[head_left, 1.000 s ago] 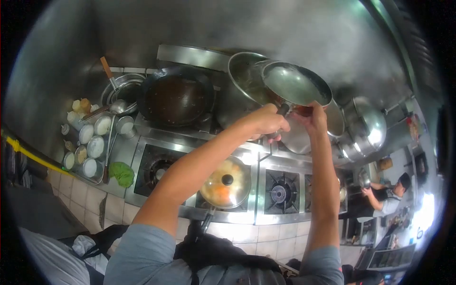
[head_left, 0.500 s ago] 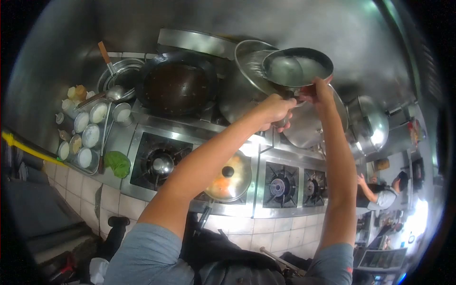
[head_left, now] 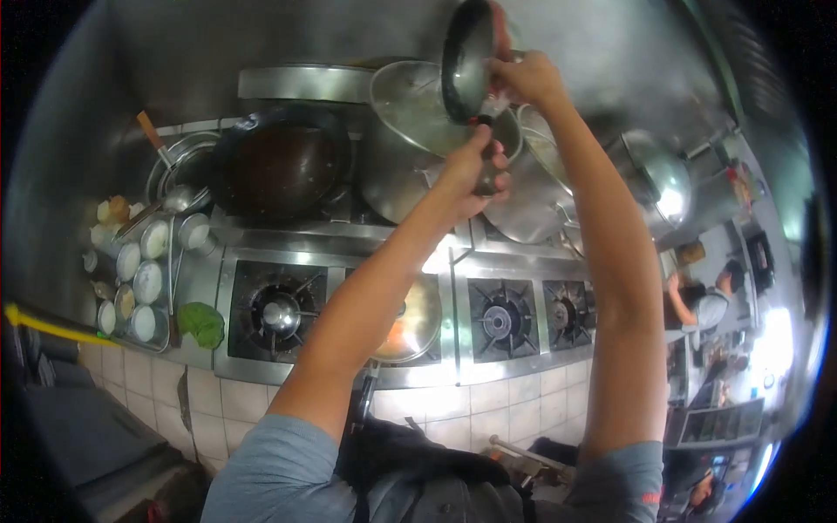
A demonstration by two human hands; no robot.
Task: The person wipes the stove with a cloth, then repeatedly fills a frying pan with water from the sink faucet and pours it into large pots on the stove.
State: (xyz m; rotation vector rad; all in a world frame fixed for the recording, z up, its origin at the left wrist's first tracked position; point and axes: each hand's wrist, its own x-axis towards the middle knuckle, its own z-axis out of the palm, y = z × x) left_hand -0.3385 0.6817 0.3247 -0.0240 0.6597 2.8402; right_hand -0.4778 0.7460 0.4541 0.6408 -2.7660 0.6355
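Note:
A frying pan (head_left: 471,65) with a dark, partly reddish outside is tipped steeply on its side at the top of the view. My left hand (head_left: 481,170) is wrapped around its handle. Beside the handle joint, my right hand (head_left: 527,78) grips the pan's edge, its fingertips partly hidden. Directly below and to the left stands a large steel stockpot (head_left: 384,166) with its mouth uncovered. Any liquid leaving the pan is too blurred to make out. A second steel pot (head_left: 523,205) stands close by on the right, partly behind my right forearm.
A dark wok (head_left: 279,170) sits left of the stockpot. A lidded pan (head_left: 418,327) rests on a front burner, beside bare gas burners (head_left: 499,322). Seasoning bowls (head_left: 148,281), a ladle (head_left: 180,199) and a green leaf (head_left: 200,324) lie left. Another person (head_left: 704,305) stands far right.
The frying pan has gone from nearly level, with cloudy liquid in it, to steeply tipped. Both hands moved up and left in view with it. The camera view has shifted slightly.

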